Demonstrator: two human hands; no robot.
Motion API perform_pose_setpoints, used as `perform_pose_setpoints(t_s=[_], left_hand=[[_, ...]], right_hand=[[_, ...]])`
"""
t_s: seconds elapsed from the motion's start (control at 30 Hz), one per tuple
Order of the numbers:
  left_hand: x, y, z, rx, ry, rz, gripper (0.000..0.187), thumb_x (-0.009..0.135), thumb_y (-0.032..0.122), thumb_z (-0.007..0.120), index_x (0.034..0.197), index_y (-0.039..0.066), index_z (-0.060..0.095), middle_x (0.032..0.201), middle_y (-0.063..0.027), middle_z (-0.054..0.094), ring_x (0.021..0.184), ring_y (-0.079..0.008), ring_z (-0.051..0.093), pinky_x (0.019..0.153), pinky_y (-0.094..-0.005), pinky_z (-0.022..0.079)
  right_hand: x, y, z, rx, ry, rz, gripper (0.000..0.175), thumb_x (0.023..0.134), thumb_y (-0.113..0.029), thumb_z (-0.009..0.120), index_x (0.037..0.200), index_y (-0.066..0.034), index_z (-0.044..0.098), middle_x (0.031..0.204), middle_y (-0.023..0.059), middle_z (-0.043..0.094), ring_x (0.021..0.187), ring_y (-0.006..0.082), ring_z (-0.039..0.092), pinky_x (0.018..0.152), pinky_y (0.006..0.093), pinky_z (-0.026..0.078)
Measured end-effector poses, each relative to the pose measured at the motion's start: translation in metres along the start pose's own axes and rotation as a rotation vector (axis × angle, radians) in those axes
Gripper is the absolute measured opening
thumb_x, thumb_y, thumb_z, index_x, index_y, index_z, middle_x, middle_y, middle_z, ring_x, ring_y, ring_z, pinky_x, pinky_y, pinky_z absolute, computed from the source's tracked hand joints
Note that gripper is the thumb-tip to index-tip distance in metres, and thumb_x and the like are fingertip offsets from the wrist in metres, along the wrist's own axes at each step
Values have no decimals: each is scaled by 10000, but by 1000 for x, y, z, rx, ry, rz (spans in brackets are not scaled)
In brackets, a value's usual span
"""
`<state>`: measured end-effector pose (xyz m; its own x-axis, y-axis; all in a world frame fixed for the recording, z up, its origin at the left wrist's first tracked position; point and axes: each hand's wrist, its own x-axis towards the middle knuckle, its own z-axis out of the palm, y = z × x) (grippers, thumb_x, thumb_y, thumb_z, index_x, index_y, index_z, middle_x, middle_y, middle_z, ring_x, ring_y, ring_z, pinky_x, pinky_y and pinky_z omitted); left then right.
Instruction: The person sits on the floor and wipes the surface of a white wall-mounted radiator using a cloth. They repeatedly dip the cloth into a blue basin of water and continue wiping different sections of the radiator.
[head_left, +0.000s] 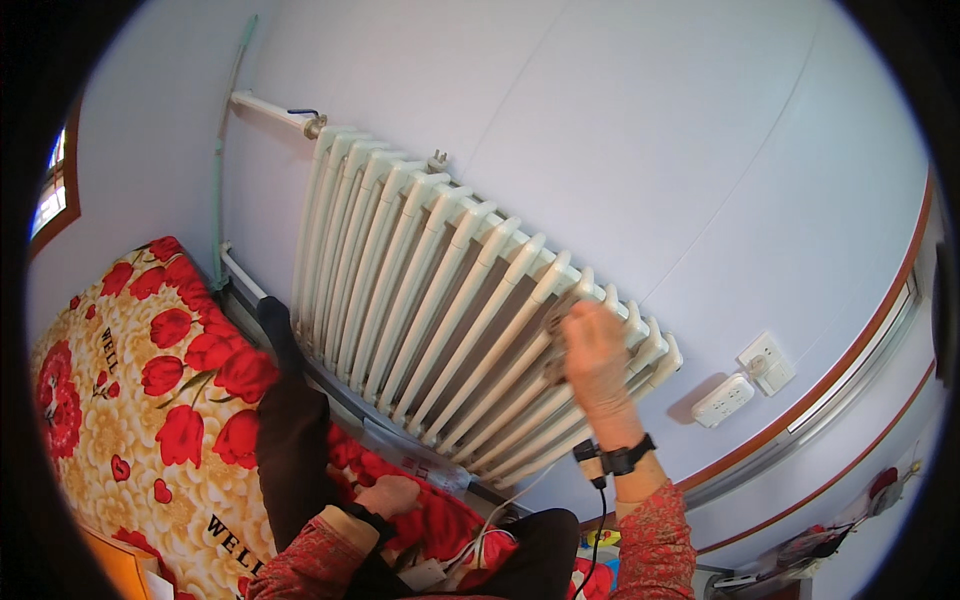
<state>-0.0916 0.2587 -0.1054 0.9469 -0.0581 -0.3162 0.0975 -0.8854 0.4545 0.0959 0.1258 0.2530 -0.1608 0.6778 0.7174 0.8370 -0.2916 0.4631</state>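
My right hand (596, 349) is closed around a grey-brown rag (556, 319) and presses it to the upper part of a white column radiator (420, 247), toward its right end. Part of the rag is hidden behind my fingers. My left hand (390, 495) rests in a loose fist on the red floral bedspread (180, 375), below the radiator; nothing shows in it, though its palm side is out of sight. A black wrist strap (630, 455) with a small device and cable sits on my right wrist.
A pipe with a blue-handled valve (304, 112) joins the radiator's left end. At right, a power strip (722, 401) hangs by a wall socket (765, 364). White cables (480, 544) lie near my legs (296, 450). An orange box (112, 566) stands bottom left.
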Motion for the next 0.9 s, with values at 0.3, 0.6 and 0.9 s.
perform_pose_setpoints(t_s=[0.3, 0.6, 0.9], left_hand=[[4, -5, 14, -37, 80, -5, 416, 885, 408, 667, 1038, 23, 702, 1067, -217, 698, 1041, -401, 658, 882, -497, 528], [13, -12, 18, -38, -1, -5, 440, 896, 421, 661, 1071, 17, 678, 1051, -226, 696, 1024, -405, 659, 859, -510, 529], [9, -8, 14, -35, 11, 16, 457, 880, 456, 670, 1013, 20, 703, 1052, -226, 699, 1028, -407, 659, 862, -501, 531]], right_hand=[[12, 39, -7, -147, -207, 244, 187, 756, 39, 662, 904, -55, 599, 1058, 101, 622, 1073, 282, 590, 978, 452, 413], [0, 20, -35, 139, -356, 256, 176, 802, 0, 619, 971, -48, 634, 1011, 122, 682, 1025, 323, 641, 850, 419, 520], [51, 105, 4, 70, -643, 535, 340, 959, -309, 587, 927, 16, 686, 901, 216, 698, 837, 414, 658, 793, 494, 540]])
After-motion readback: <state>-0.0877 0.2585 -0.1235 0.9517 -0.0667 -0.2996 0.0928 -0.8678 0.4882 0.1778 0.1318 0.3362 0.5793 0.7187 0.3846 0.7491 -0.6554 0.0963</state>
